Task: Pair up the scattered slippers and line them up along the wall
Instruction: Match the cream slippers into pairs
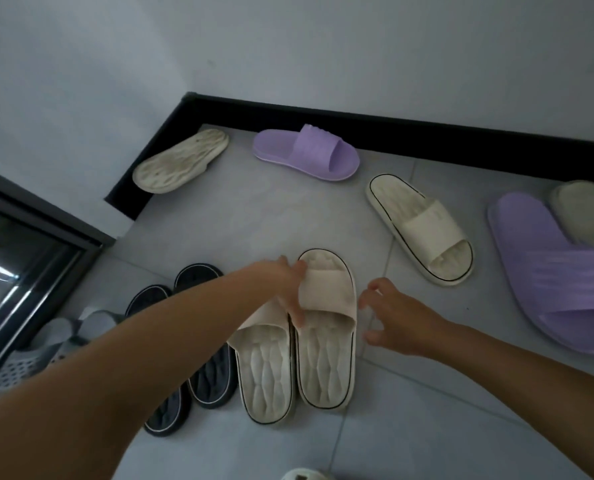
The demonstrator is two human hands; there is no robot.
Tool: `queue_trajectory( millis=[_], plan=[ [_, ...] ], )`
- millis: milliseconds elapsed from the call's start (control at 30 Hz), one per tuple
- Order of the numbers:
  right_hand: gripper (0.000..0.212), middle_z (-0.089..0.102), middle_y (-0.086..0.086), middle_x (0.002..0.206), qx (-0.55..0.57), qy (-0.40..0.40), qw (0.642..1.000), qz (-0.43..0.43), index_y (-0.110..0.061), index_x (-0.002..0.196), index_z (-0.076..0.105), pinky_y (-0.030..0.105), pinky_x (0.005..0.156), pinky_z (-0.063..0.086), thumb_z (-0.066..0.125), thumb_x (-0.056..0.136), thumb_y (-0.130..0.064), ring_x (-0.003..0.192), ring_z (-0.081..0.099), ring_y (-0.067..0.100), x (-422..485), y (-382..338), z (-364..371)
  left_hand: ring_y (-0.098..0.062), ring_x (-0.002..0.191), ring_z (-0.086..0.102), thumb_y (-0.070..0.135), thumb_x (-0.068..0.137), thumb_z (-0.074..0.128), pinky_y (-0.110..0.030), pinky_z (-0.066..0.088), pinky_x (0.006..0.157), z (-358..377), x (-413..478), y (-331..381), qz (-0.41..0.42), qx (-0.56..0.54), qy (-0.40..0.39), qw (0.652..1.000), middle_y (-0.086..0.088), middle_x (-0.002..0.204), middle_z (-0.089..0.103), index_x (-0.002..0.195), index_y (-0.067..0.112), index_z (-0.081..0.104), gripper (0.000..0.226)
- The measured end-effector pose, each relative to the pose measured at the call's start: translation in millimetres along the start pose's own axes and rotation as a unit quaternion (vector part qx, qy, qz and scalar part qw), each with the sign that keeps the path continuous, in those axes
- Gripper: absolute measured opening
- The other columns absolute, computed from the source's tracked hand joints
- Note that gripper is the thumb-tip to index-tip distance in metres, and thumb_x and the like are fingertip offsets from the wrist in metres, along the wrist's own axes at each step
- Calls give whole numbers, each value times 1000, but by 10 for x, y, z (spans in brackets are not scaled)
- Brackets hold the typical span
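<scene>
Your left hand (288,289) comes in from the lower left and grasps the strap of a beige slipper (325,362) at the centre of the frame, with the fingers over the strap's far edge and the thumb on its near edge. A second beige slipper (264,372) lies against its left side, pointing the same way, and your forearm covers its toe. Your right hand (399,317) hangs just right of that pair, released, fingers spread and half bent, grasping nothing. Left of the beige pair, two dark slippers (212,375) lie side by side, and a grey perforated shoe (22,362) sits at the lower left beside a glass-fronted door (18,258). In the upper left, an overturned pale slipper (181,161) leans sole-up on the black skirting (427,133) in the corner. Just right of it a small purple slipper (306,152) lies on the tiled floor (254,220) near the wall (323,46). A third beige slipper (420,228) lies at an angle right of centre. At the right edge a large purple slipper (558,271) overlaps a pale green slipper (586,213).
</scene>
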State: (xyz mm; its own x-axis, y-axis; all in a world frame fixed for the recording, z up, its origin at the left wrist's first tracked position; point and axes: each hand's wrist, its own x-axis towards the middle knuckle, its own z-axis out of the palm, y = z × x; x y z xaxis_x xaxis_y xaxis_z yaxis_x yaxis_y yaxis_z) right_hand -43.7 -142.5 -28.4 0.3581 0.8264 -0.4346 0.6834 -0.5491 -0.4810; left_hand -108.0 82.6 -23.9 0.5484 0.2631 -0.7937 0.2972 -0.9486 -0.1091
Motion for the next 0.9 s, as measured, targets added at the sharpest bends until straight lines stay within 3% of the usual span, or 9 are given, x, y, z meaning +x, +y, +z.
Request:
queue_trajectory(
  millis=[100,167,267,333,500,633,833,900],
  plan=[
    [50,28,4,138,26,20,999,-1,-20,125,45,35,85,50,65,82,-38,95,61,25,60,-11,-85,-31,109,50,84,28,67,-41,48,81,-230,88,-49,10,-31,15,999,-4,132,34,141,35,21,131],
    [52,32,3,135,53,43,998,0,-21,124,46,36,84,50,67,80,-38,90,61,24,117,0,-155,-29,120,47,82,38,67,-43,45,96,-390,137,-143,37,-130,60,989,-4,138,32,143,33,23,124],
    [55,38,-1,129,104,84,991,13,-25,125,45,29,78,47,70,78,-40,84,60,15,248,-12,-273,-19,112,54,66,59,73,-36,45,97,-446,204,-306,85,-283,218,930,5,118,48,129,29,46,84],
    [55,41,-1,126,138,109,984,19,-25,125,46,27,77,45,71,78,-38,81,58,11,359,-26,-332,-16,105,55,59,68,71,-36,47,93,-424,272,-431,84,-288,274,914,8,110,52,121,28,51,64],
    [55,43,-2,128,125,106,986,5,-26,127,47,16,71,35,70,79,-39,87,58,9,712,-50,-381,-24,114,51,44,84,62,-36,43,95,-456,446,-969,-35,-291,352,889,-5,124,53,128,20,48,52],
    [74,34,-3,145,49,38,998,-20,-32,146,21,24,96,39,60,85,-45,124,46,15,1161,-229,-434,-29,122,47,34,89,58,-41,41,101,-457,572,-1391,-173,-402,393,809,-13,131,48,132,12,43,51],
    [68,26,-1,154,11,-2,1000,-27,-35,148,11,35,110,32,46,92,-50,136,32,22,1930,-654,-442,-29,128,43,30,90,59,-38,38,106,-318,866,-1651,-242,-525,390,717,-15,140,42,137,6,40,56],
    [69,17,-1,157,-12,-28,999,-25,-36,149,9,38,113,27,45,92,-52,141,23,23,2112,-730,-377,-31,128,43,30,89,61,-39,38,106,-258,938,-1719,-259,-573,394,670,-18,141,41,137,2,37,61]
  ],
)
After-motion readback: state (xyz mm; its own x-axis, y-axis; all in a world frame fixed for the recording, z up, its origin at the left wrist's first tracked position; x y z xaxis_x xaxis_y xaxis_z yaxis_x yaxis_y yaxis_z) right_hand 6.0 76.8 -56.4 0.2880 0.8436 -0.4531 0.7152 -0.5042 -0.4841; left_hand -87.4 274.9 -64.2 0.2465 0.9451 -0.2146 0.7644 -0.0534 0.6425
